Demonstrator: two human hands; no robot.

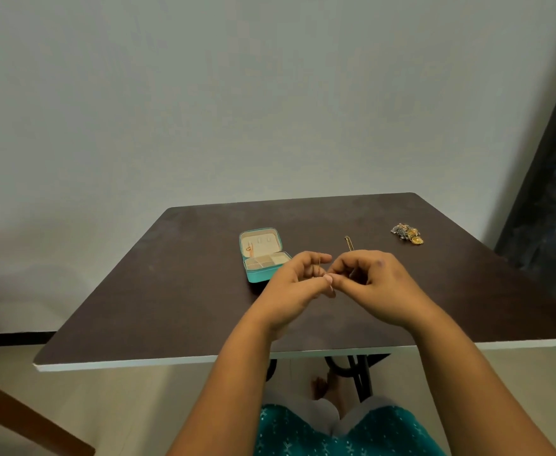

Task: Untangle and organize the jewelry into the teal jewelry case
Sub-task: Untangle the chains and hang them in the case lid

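My fingers are curled narrow on both sides, and between them at the centre of the frame I pinch a very thin gold chain [318,265]: my left hand [294,284] has it against thumb and forefinger, and a short stretch shows hanging down beside that forefinger, while my right hand [373,281] meets it fingertip to fingertip, thumb and forefinger closed on what I take to be the same strand. Going left to right: the teal jewelry case [263,256] lies open just left of and above my left hand, lid thrown back toward the upper part of the table [171,291], its divided tray nearest me, so the left hand is the nearer one for dropping anything in, and the way there runs up and left from my fingertips. A small gold piece sits in the lid. Right of centre, just above my right knuckles, a second short chain [349,242] lies on the table, its long axis running up and down the frame, partly hidden by my hand. Further right, well apart, is the tangled pile of jewelry [406,233]. How the chain runs inside my right fingers I cannot tell; it is too fine and my knuckles cover it.
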